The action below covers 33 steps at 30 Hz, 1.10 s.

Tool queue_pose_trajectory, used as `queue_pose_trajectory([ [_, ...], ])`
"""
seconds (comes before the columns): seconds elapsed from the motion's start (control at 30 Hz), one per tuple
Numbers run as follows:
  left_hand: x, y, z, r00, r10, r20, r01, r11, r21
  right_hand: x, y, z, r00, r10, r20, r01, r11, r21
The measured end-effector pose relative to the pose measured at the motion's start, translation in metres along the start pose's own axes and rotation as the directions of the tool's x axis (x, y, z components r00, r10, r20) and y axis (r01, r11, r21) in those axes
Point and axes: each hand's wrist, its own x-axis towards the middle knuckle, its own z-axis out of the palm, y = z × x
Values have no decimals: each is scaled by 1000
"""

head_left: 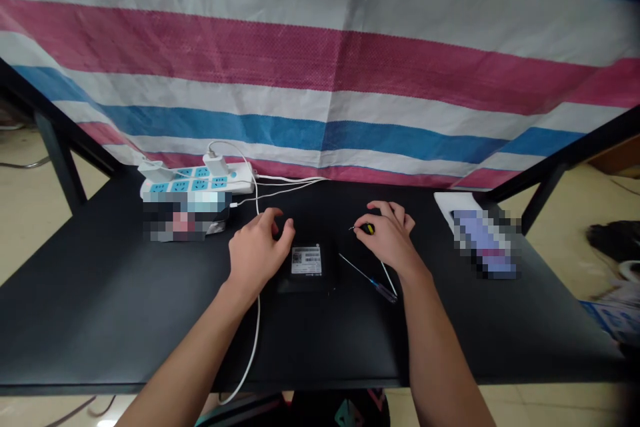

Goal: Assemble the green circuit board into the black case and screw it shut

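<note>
A flat black box with a white label lies between the nearer, loose, empty left hand and the right hand, pinching a small black-and-yellow thing.

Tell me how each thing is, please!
Power strip: two chargers plugged in
Black box: flat, label up
Screwdriver: lying down, unheld
White cable: loosely draped
Striped sheet: hanging, creased
Pixelated items: can't tell
Left hand: partly open, beside box
Right hand: curled; grip on yellow-black item unclear
</note>
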Motion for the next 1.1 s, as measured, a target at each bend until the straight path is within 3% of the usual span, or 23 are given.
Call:
queue_pose_trajectory([
  [0.2,3,-6,3,995,62,-73,-69,992,-104,1,-3,-7,998,17,-60,-12,997,72],
  [0.33,4,-8,2,977,207,-41,-212,961,-177,3,-8,-16,980,6,-198,76,911,405],
  [0.43,5,-10,3,946,320,40,-306,930,-206,2,-16,-17,983,-50,-179,142,827,545],
  [0.6,5,-12,4,851,486,199,-455,871,-184,-5,-40,-8,980,-177,-94,197,770,607],
  [0.73,3,-13,3,822,508,256,-472,861,-190,-10,-58,-5,961,-274,-37,239,756,609],
  [0.9,4,-11,1,817,540,200,-490,835,-251,-12,-66,-3,934,-358,9,283,753,594],
  [1.1,5,-8,0,809,576,116,-515,790,-332,-12,-67,2,932,-362,-3,299,766,570],
])
